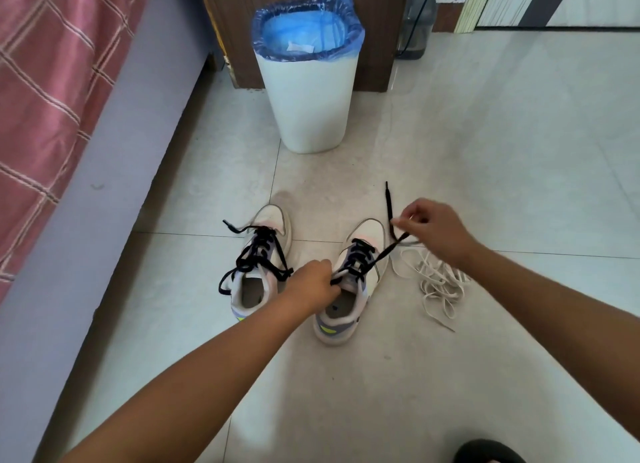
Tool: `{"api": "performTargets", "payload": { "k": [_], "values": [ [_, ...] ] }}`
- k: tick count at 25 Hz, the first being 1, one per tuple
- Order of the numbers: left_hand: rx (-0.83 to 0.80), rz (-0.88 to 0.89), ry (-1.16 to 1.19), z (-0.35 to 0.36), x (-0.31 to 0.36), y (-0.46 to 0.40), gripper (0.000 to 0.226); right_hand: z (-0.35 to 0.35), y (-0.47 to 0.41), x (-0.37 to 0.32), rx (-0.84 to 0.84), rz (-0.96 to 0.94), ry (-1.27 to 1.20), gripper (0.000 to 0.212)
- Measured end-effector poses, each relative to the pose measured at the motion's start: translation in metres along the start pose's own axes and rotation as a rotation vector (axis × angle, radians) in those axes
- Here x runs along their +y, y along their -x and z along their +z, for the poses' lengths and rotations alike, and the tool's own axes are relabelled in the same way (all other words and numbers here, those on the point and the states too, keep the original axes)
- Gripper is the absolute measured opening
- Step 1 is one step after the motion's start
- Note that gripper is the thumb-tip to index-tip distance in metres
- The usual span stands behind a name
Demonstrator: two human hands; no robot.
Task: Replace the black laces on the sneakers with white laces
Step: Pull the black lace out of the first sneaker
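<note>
On the floor tiles (pixel 485 150) I see the left sneaker (pixel 258 265), black lace untied but threaded. My left hand (pixel 311 286) pinches the black lace (pixel 360 258) at the right sneaker (pixel 349 289) collar. My right hand (pixel 433 234) pinches that lace's other end, drawn taut. White laces (pixel 440 282) lie piled just right of that sneaker.

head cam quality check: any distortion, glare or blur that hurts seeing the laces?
Head view: wide-angle bends the bed edge and the door frame at top right; soft daylight, faint shadows, mild sheen on the floor tiles; slightly soft overall, yet the black lace the right hand pinches and the white laces read clearly.
</note>
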State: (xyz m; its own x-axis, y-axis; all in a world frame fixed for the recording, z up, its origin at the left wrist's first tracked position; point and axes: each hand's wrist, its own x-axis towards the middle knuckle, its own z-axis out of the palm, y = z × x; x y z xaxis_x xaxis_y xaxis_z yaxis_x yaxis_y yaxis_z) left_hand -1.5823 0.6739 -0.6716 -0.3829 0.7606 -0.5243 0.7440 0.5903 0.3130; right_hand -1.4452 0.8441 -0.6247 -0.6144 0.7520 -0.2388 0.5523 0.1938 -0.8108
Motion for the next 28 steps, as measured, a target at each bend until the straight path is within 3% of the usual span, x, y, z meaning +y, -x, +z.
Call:
{"api": "performTargets", "payload": {
  "k": [3, 5, 7, 8, 9, 13, 17, 19, 25, 28],
  "values": [
    [0.054, -0.065, 0.072, 0.006, 0.004, 0.004, 0.030, -0.017, 0.000, 0.005, 0.340, -0.130, 0.414, 0.023],
    [0.079, -0.085, 0.076, 0.012, 0.010, 0.009, 0.030, 0.006, 0.027, 0.006, 0.231, -0.143, 0.404, 0.029],
    [0.121, -0.059, 0.024, 0.019, 0.017, 0.010, 0.031, 0.044, 0.061, 0.004, -0.154, -0.025, 0.400, 0.032],
    [0.151, -0.048, -0.019, 0.021, 0.020, 0.010, 0.031, 0.060, 0.071, 0.007, -0.288, 0.036, 0.414, 0.032],
    [0.183, -0.045, -0.074, 0.024, 0.023, 0.011, 0.031, 0.073, 0.074, 0.010, -0.317, 0.058, 0.438, 0.032],
    [0.270, -0.017, -0.315, 0.031, 0.024, 0.011, 0.035, 0.078, 0.051, 0.012, -0.187, 0.074, 0.542, 0.035],
    [0.468, 0.005, -0.098, -0.001, 0.009, 0.011, 0.074, 0.052, 0.045, -0.001, -0.138, 0.043, 0.547, 0.048],
    [0.526, 0.045, 0.023, -0.025, 0.002, 0.020, 0.082, 0.033, 0.045, -0.013, -0.086, 0.012, 0.524, 0.048],
    [0.792, 0.251, 0.240, -0.086, 0.002, 0.056, 0.065, -0.016, 0.055, -0.050, -0.063, -0.178, 0.337, 0.046],
    [0.829, 0.299, 0.291, -0.098, -0.002, 0.077, 0.055, -0.029, 0.069, -0.063, -0.089, -0.255, 0.268, 0.048]
  ]
}}
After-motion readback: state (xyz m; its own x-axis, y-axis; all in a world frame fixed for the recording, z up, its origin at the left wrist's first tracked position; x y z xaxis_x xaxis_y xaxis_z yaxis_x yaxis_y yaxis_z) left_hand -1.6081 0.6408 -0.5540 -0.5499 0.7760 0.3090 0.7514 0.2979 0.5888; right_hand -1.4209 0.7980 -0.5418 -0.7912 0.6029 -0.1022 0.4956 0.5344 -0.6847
